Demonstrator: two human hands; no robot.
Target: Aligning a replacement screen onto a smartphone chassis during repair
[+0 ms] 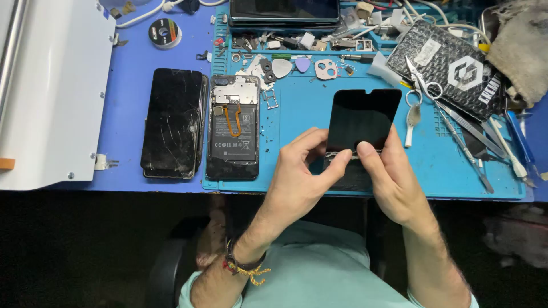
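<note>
Both my hands hold a black phone display panel (362, 118) tilted up over the blue work mat (302, 108). My left hand (302, 177) pinches its lower edge with thumb and fingers. From the right side, my right hand (388, 177) grips the same lower edge. To the left lies an opened phone body (233, 128) with its battery and an orange flex cable showing. Further left is a cracked black screen (172, 122) lying flat.
Tweezers, small scissors (419, 82) and thin tools lie on the mat's right side beside a black bubble-wrap pouch (451, 68). Picks, screws and small parts crowd the mat's back edge. A white machine (51, 91) stands at left, a tape roll (164, 32) behind.
</note>
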